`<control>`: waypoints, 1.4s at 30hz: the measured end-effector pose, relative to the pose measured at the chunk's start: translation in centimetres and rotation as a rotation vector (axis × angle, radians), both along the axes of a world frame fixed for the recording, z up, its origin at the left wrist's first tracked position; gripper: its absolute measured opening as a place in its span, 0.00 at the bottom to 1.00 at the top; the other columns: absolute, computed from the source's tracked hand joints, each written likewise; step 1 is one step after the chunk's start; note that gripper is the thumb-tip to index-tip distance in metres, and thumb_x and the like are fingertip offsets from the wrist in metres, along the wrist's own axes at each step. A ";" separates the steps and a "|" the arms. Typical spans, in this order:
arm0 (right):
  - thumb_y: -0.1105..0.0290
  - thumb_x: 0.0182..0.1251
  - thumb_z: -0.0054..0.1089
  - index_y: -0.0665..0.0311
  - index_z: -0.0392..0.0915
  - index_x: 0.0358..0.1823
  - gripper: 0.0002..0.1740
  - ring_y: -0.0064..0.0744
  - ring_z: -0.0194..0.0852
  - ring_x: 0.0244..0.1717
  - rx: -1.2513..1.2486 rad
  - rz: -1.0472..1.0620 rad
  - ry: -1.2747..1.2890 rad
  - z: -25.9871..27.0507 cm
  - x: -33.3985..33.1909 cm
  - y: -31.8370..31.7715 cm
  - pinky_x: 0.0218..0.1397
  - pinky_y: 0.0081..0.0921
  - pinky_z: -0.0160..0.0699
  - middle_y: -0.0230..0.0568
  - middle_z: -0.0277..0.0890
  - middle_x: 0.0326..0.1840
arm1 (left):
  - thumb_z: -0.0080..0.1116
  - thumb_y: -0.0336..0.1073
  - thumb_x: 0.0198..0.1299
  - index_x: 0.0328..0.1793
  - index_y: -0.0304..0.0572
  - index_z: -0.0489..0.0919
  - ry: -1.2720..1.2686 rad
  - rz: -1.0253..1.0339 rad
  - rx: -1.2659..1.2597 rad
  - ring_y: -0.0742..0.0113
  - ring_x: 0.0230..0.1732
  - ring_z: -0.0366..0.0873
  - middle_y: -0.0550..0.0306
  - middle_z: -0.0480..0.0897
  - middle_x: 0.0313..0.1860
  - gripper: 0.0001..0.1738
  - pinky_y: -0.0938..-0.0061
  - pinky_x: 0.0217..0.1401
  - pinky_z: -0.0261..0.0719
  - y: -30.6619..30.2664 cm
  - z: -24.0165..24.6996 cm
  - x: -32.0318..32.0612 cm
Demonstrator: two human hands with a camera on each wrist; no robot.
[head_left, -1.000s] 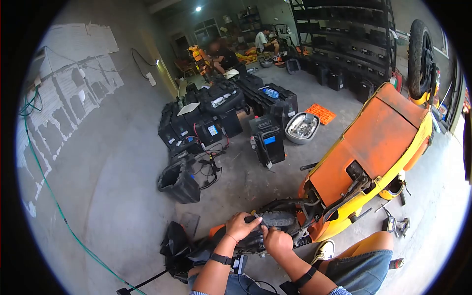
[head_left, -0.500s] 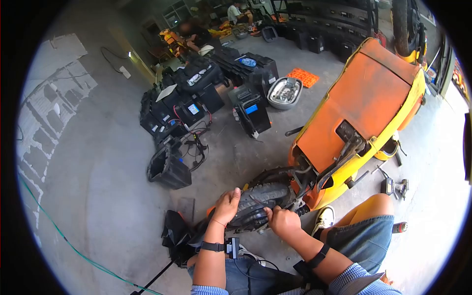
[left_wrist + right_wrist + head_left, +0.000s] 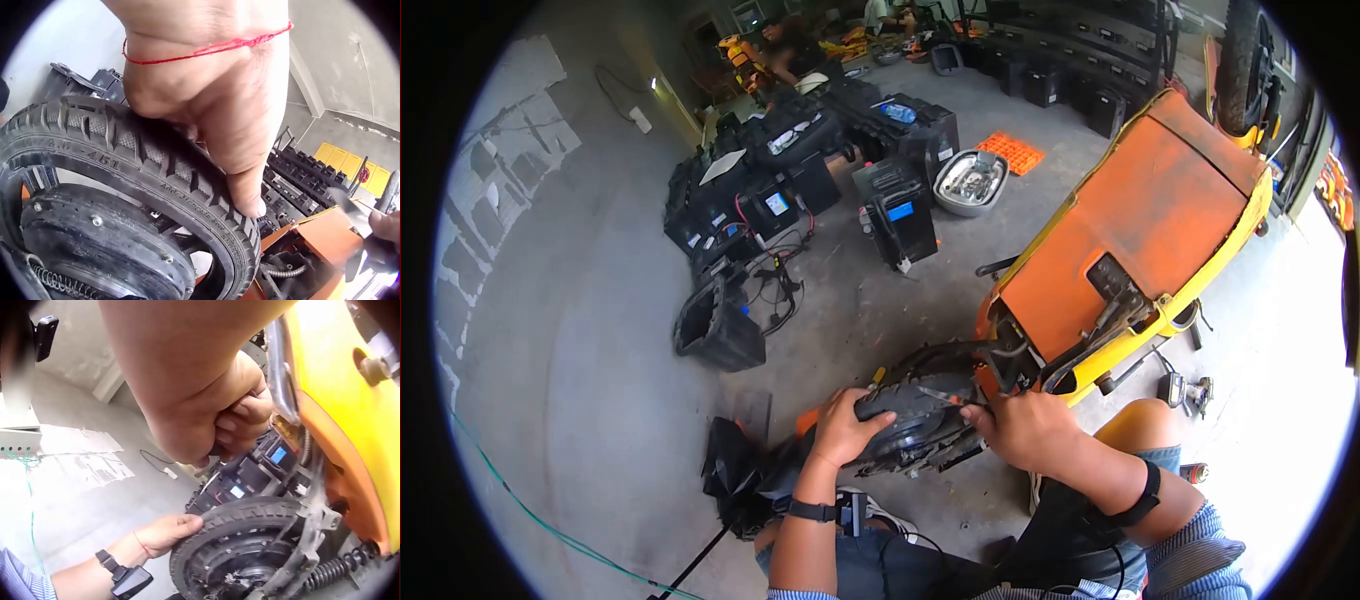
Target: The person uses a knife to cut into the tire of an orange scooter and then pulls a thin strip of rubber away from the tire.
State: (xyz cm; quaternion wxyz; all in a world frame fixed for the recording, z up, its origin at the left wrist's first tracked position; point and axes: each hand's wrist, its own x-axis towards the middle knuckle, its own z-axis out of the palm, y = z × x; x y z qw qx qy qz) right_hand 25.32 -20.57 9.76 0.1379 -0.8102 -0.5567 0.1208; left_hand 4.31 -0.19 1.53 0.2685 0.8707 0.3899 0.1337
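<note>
Black tyre [image 3: 144,170]: gripping round with left hand [image 3: 843,430], likely for steadiness, while clenching pointed tool [image 3: 942,396] in right hand's [image 3: 1036,431] curled fingers.

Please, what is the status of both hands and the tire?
Left hand gripping tire. Right hand holding pointed tool near tire; contact unclear. No obstacle visible between tool and tire.

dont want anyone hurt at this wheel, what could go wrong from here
The pointed tool in the right hand could slip and jab the left hand, since its tip points that way and that hand grips the tire. The tip might also nick the rubber.
</note>
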 end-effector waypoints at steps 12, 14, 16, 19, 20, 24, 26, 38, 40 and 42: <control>0.45 0.80 0.45 0.67 0.80 0.35 0.31 0.65 0.83 0.33 0.011 0.184 0.509 -7.1 0.7 2.3 0.40 0.53 0.81 0.59 0.81 0.26 | 0.75 0.37 0.58 0.66 0.35 0.75 -0.172 0.066 -0.349 0.56 0.66 0.75 0.48 0.80 0.62 0.33 0.66 0.73 0.68 -0.1 0.9 -3.5; 0.47 0.80 0.48 0.67 0.78 0.34 0.29 0.66 0.81 0.30 0.068 0.207 0.542 -8.0 0.1 2.4 0.38 0.53 0.80 0.57 0.79 0.22 | 0.75 0.38 0.57 0.66 0.36 0.75 -0.149 0.023 -0.195 0.54 0.68 0.74 0.48 0.79 0.64 0.32 0.65 0.75 0.67 -0.8 1.6 -3.3; 0.48 0.80 0.48 0.65 0.79 0.33 0.27 0.63 0.82 0.29 0.062 0.243 0.470 -8.2 -0.5 2.8 0.36 0.52 0.80 0.55 0.79 0.22 | 0.76 0.38 0.56 0.65 0.37 0.77 0.003 -0.063 0.007 0.50 0.70 0.73 0.45 0.77 0.66 0.32 0.64 0.76 0.66 -0.9 2.6 -2.8; 0.48 0.80 0.48 0.63 0.80 0.33 0.26 0.60 0.82 0.28 0.002 0.265 0.410 -7.7 -0.9 3.8 0.34 0.52 0.81 0.54 0.80 0.22 | 0.77 0.38 0.55 0.64 0.39 0.78 -0.024 -0.042 -0.117 0.49 0.71 0.72 0.45 0.76 0.67 0.31 0.64 0.75 0.66 -1.0 2.3 -2.6; 0.48 0.80 0.48 0.63 0.80 0.33 0.26 0.60 0.82 0.28 0.001 0.266 0.411 -7.8 -1.0 4.1 0.34 0.52 0.81 0.54 0.80 0.22 | 0.77 0.38 0.55 0.65 0.39 0.78 -0.041 -0.049 -0.148 0.50 0.71 0.72 0.45 0.76 0.67 0.32 0.64 0.75 0.67 -0.8 2.1 -2.7; 0.49 0.79 0.49 0.63 0.81 0.33 0.26 0.58 0.83 0.26 -0.024 0.276 0.311 -8.8 -1.3 5.0 0.31 0.49 0.81 0.51 0.80 0.22 | 0.78 0.42 0.52 0.62 0.43 0.79 -0.121 -0.044 -0.142 0.47 0.64 0.76 0.47 0.80 0.60 0.32 0.60 0.70 0.71 -0.4 1.4 -2.7; 0.49 0.78 0.50 0.63 0.81 0.32 0.25 0.57 0.83 0.25 -0.029 0.259 0.261 -9.0 -1.3 5.1 0.30 0.48 0.82 0.51 0.80 0.22 | 0.78 0.41 0.52 0.62 0.43 0.79 -0.111 -0.043 -0.134 0.47 0.64 0.76 0.47 0.80 0.60 0.32 0.60 0.70 0.71 -0.5 1.4 -2.9; 0.53 0.76 0.53 0.64 0.80 0.28 0.24 0.52 0.81 0.18 -0.006 0.221 0.150 -7.5 -2.7 4.5 0.24 0.45 0.82 0.48 0.79 0.16 | 0.77 0.37 0.51 0.59 0.40 0.80 -0.148 -0.074 0.027 0.47 0.57 0.81 0.47 0.82 0.55 0.29 0.62 0.62 0.78 -0.9 1.6 -2.3; 0.53 0.76 0.53 0.64 0.80 0.27 0.24 0.52 0.82 0.18 0.014 0.224 0.151 -7.9 -3.0 4.4 0.23 0.45 0.83 0.49 0.79 0.16 | 0.77 0.37 0.51 0.59 0.40 0.81 -0.150 -0.070 0.017 0.47 0.56 0.81 0.47 0.82 0.55 0.29 0.61 0.62 0.77 -0.8 1.7 -2.3; 0.53 0.76 0.53 0.64 0.80 0.27 0.24 0.52 0.82 0.18 0.000 0.220 0.144 -7.8 -3.1 4.4 0.23 0.45 0.82 0.49 0.79 0.16 | 0.78 0.38 0.52 0.60 0.41 0.81 -0.123 -0.031 -0.091 0.44 0.65 0.75 0.44 0.79 0.60 0.29 0.61 0.70 0.71 -1.0 2.0 -2.3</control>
